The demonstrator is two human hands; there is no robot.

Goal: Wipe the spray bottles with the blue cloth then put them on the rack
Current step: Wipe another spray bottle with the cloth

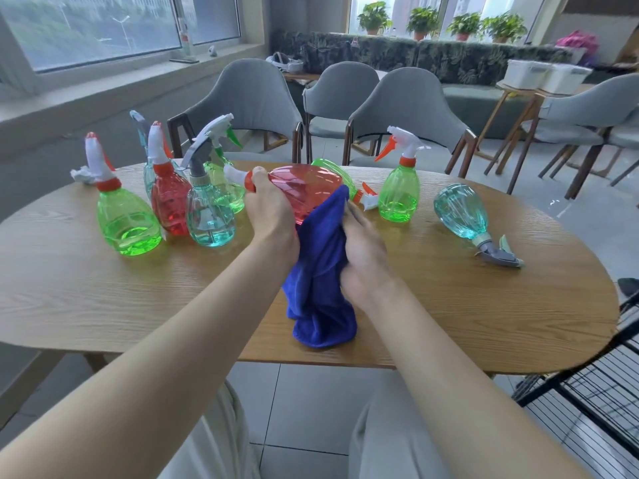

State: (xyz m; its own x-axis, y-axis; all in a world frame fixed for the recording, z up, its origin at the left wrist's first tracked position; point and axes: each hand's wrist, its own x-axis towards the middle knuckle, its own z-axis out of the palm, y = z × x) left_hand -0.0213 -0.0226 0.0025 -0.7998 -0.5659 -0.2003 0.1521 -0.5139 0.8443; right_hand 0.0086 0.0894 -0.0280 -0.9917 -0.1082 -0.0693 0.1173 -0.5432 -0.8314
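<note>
No text, brand, number or sign is legible anywhere in this view. One candidate only: a slim white container (185,36) standing on the windowsill (145,72) at upper left carries a red-and-white label, but it is too small and blurred to read.
</note>
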